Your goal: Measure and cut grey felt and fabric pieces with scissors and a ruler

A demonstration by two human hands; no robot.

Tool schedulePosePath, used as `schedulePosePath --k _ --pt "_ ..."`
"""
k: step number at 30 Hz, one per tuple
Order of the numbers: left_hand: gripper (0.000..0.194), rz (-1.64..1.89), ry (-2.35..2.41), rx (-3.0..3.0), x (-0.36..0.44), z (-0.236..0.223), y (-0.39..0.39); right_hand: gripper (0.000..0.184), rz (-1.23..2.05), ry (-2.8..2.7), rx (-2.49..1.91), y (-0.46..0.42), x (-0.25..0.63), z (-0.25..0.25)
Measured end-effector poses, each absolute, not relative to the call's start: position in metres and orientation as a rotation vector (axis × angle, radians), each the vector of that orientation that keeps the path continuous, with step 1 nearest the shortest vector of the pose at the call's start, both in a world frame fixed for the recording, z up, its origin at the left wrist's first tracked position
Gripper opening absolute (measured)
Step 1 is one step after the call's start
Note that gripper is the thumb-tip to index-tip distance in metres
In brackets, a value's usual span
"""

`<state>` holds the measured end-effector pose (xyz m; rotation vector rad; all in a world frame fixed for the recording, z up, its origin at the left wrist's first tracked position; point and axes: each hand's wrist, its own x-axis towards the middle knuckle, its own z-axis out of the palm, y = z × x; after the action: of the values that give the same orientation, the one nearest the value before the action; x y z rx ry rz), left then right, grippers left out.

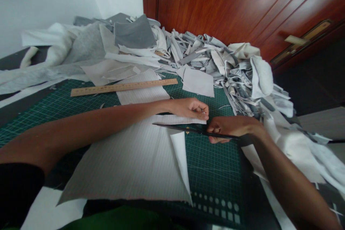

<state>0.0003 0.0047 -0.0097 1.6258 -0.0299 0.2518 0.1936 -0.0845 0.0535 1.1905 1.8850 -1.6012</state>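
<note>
- Far left: black sleeve (20, 188) on the left arm, forearm reaching across the cloth
- Left, toward the wall: rumpled pile of grey and white fabric (63, 48)
- Wooden ruler (124, 87) lies slightly slanted on the green cutting mat (212, 169), its right part over a pale fabric piece (145, 97)
- Center: striped pale cloth (129, 161) flat on the mat in front of the person, right edge turned over, lighter underside showing
- Narrow strip (185, 119) along the cloth's far side, beyond the scissors — left end partly behind the forearm, can't tell if still joined
- Left hand (190, 109): closed, thumb and fingers pinching the strip's right end
- White square piece (198, 82) beyond the left hand, near the scrap heap
- Dark scissors (196, 131) between strip and cloth, tip pointing left, seen nearly edge-on — blade gap unclear
- Right hand (223, 127): closed round the scissors' handles, just right of the left hand
- Right and back: heap of grey and white scraps (199, 52), spreading down the right side
- Far right: reddish wooden door (215, 3) with metal handle (296, 40)
</note>
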Motion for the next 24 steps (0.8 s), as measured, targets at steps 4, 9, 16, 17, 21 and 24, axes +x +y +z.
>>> schedulePosePath --k 4,9,16,17,21,24 --pt "0.027 0.265 -0.005 1.639 0.001 -0.012 0.004 0.039 -1.604 1.899 1.158 -0.080 0.190 0.047" --pt "0.030 0.280 0.011 1.645 0.002 -0.015 0.005 0.032 -1.558 1.920 1.213 -0.080 0.187 0.048" --pt "0.029 0.279 0.022 1.639 0.003 -0.016 0.006 0.033 -1.532 1.919 1.222 -0.080 0.180 0.051" --pt "0.029 0.274 0.026 1.638 0.003 -0.016 0.005 0.033 -1.556 1.907 1.219 -0.080 0.180 0.050" --pt "0.029 0.268 0.023 1.638 0.003 -0.014 0.004 0.033 -1.654 1.878 1.188 -0.077 0.182 0.045" --pt "0.028 0.264 0.016 1.631 0.003 -0.014 0.004 0.039 -1.713 1.873 1.146 -0.076 0.183 0.042"
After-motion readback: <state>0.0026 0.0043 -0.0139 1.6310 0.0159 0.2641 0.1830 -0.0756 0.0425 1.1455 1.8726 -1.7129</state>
